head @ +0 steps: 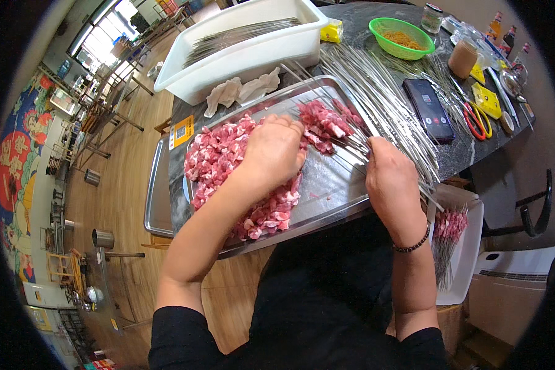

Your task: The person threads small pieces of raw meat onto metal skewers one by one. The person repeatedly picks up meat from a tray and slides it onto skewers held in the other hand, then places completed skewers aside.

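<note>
A metal tray [337, 185] lies before me on a dark stone-patterned table. Its left half bears a heap of raw diced meat [222, 152]. My left hand [275, 143] is over the heap's right edge, fingers curled downward; whether they pinch a piece is hidden. At the tray's right rim, my right hand [391, 178] is closed around the end of a thin metal skewer, its tip side pointing left toward my left hand. Skewers threaded with meat [323, 121] lie in the tray's far right corner. A large bundle of bare metal skewers [384, 101] rests beyond the tray's right side.
Behind the tray stands a white plastic bin [240, 60] of skewers, with crumpled tissue [243, 92] before it. Rightward are a phone [428, 108], scissors [477, 120] and a green basket [401, 39]. Below right, a white tub [467, 259] holds meat skewers [450, 224].
</note>
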Demonstrator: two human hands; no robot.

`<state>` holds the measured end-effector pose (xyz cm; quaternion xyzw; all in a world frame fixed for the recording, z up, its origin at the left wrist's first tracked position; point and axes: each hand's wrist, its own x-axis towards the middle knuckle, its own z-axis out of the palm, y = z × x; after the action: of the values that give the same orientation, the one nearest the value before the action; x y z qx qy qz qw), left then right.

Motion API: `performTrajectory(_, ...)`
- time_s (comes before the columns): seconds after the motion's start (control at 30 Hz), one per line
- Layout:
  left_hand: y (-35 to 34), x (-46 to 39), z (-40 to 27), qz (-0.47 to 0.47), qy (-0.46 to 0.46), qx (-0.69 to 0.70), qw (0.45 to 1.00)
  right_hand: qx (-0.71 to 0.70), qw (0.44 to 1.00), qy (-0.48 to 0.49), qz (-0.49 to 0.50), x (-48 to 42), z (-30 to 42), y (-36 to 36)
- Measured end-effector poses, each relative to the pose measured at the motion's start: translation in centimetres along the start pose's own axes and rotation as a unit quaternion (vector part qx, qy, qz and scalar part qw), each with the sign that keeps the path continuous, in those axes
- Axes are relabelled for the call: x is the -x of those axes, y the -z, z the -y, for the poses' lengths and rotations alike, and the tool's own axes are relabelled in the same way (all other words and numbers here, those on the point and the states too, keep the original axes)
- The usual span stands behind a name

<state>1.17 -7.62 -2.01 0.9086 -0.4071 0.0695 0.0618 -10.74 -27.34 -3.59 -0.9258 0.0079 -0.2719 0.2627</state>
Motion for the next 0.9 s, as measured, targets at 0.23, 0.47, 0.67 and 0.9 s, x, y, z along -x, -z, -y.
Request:
performTrajectory(0.23, 3.1, 8.9, -3.5, 0.001, -0.162, 0.047, 0.986, -0.083, 0.996, -0.020, -0.039, 0.1, 0.0, -0.1)
performTrajectory(0.47, 2.9, 5.7, -1.7, -0.170, -0.081, 0.058, 0.980, -0.218, 0.973, -0.059, -0.045, 0.5, 2.2, 4.2)
performTrajectory(0.67, -1.3, 0.1, 0.3, -0.018, -0.067, -0.057, 0.996, -0.595, 0.707, -0.319, 0.210, 8.2, 3.5, 3.6)
performTrajectory(0.9, 2.4, 4.2, -0.1, -0.125, -0.019, 0.067, 0.990, -0.715, 0.435, -0.419, 0.353, 18.6, 3.5, -0.1)
